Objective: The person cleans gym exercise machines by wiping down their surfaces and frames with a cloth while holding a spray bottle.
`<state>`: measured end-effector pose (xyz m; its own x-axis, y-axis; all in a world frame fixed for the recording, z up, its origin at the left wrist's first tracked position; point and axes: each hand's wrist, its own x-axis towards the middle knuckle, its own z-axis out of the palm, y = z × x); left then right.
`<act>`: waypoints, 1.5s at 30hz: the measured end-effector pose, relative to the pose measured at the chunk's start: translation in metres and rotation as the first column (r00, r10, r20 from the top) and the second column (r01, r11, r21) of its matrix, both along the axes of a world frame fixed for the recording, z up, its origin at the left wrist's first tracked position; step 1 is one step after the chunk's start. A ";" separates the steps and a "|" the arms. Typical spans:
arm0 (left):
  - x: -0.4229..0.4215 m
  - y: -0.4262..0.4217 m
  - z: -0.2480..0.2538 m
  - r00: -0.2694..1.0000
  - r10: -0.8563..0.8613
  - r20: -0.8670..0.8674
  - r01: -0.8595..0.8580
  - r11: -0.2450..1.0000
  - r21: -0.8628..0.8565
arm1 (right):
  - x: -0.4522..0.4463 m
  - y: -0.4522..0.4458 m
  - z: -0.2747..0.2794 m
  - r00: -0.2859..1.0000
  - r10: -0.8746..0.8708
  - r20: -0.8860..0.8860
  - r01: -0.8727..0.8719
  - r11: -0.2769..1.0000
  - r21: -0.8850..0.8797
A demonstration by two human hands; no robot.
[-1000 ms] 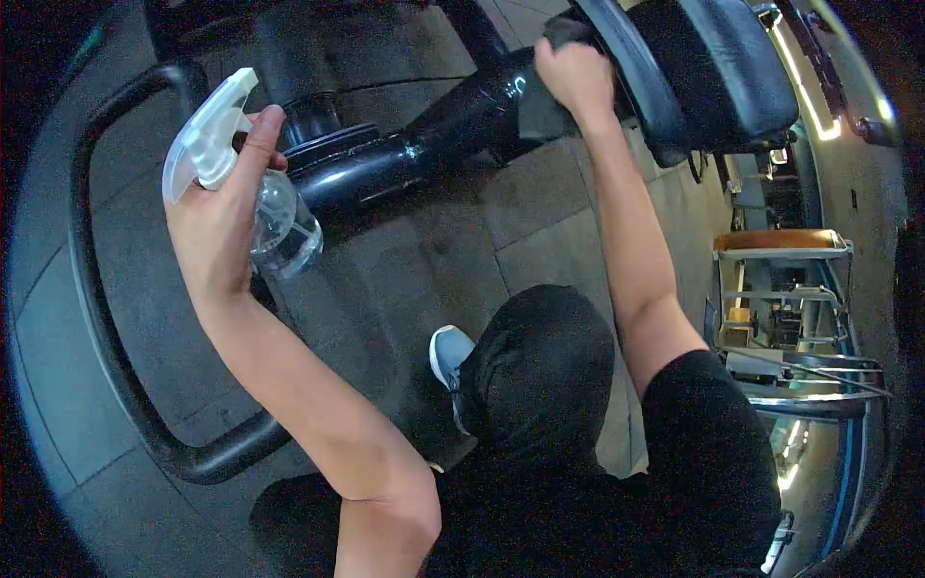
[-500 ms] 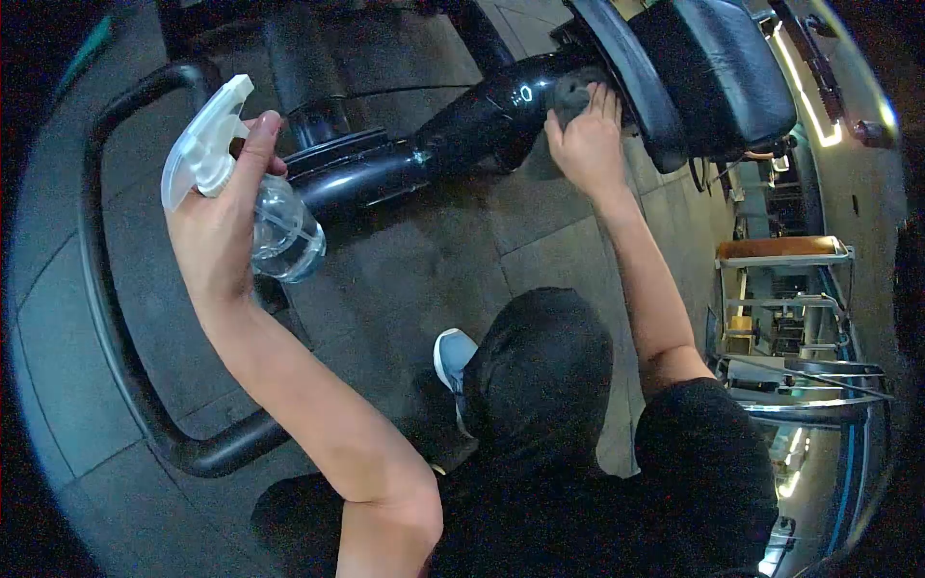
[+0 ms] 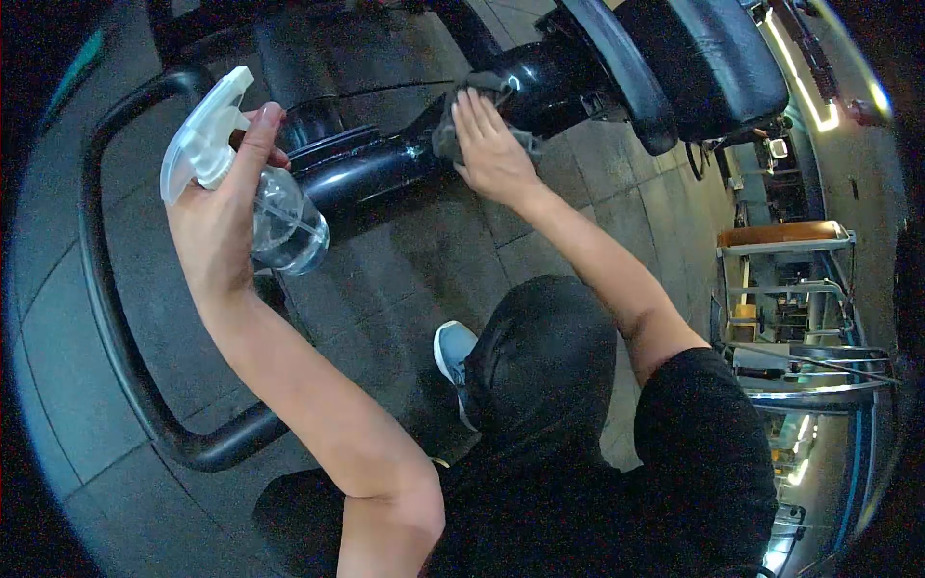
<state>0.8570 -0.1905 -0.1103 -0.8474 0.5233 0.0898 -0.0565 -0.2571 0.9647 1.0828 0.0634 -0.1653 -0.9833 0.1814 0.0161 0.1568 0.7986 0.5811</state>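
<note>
My left hand (image 3: 214,226) is wrapped around the neck of a clear spray bottle (image 3: 289,231) with a white trigger head; clear liquid shows inside. The thumb lies across the upper side. Further right, my right hand (image 3: 496,159) presses a dark grey cloth (image 3: 446,140) against the glossy black tube (image 3: 371,178) of a gym machine. Its fingers lie long and close together over the cloth, which bunches out on both sides of the hand. The palm and the cloth's underside are hidden.
A black padded seat (image 3: 708,63) joins the tube's upper right end. A bent black rail (image 3: 101,279) curves around the left side. My shoe (image 3: 453,352) rests on the dark tiled floor (image 3: 376,279). A brown-topped bench (image 3: 785,234) stands at the far right.
My right hand has slid the cloth down and left along the tube, away from the seat. The left hand and spray bottle have barely moved.
</note>
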 end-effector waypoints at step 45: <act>-0.009 0.008 -0.013 1.000 0.008 -0.012 -0.009 0.996 -0.094 | -0.002 0.079 0.054 0.765 -0.278 -0.581 0.400 0.912 0.090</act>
<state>0.8476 -0.1829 -0.1230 -0.8511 0.5226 0.0506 -0.0429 -0.1654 0.9853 1.0807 0.1420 -0.1114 -0.6715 0.4340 0.6006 0.7327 0.5095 0.4511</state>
